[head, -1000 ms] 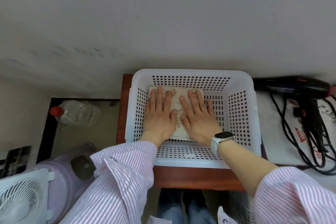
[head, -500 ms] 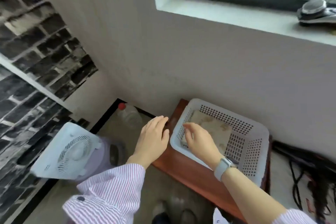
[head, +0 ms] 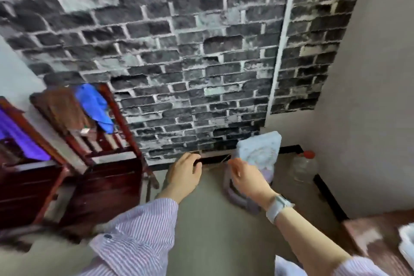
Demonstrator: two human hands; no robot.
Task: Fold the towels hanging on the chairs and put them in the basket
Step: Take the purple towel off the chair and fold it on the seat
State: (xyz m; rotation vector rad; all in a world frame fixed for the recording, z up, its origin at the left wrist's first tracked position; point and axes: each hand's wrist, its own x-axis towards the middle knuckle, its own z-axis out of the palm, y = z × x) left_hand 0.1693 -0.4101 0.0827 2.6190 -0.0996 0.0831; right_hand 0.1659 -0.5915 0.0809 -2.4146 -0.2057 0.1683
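**Towels: view swung off the basket onto the chairs, both hands empty**

Towels now in view: brown towel (head: 59, 107) and blue towel (head: 95, 105) draped side by side over the back of the nearer chair (head: 107, 168), at left against the brick wall (head: 179, 51). A purple cloth (head: 18, 136) hangs on a second chair (head: 24, 186) at the far left edge. Frame is motion-blurred.

Diff vs 0.5 s ago:
- Camera turned left. Window and sill are gone; brick wall fills the top of frame.
- Basket (head: 406, 246) was centre-right, now only a white corner at the bottom right edge, on the wooden desk (head: 369, 237). The folded towel seen inside it earlier is out of frame.
- Fan (head: 259, 152) shifted from lower left to centre-right on the floor (head: 212, 219); red-capped bottle (head: 304, 166) just right of it.
- Right hand (head: 246, 178) was over the basket rim, now out of it, in mid-air in front of the fan, fingers loosely curled, holding nothing. Watch (head: 277, 207) on that wrist.
- Left hand (head: 186, 175) released too, fingers half curled, in the air above the floor, well apart from the chairs.
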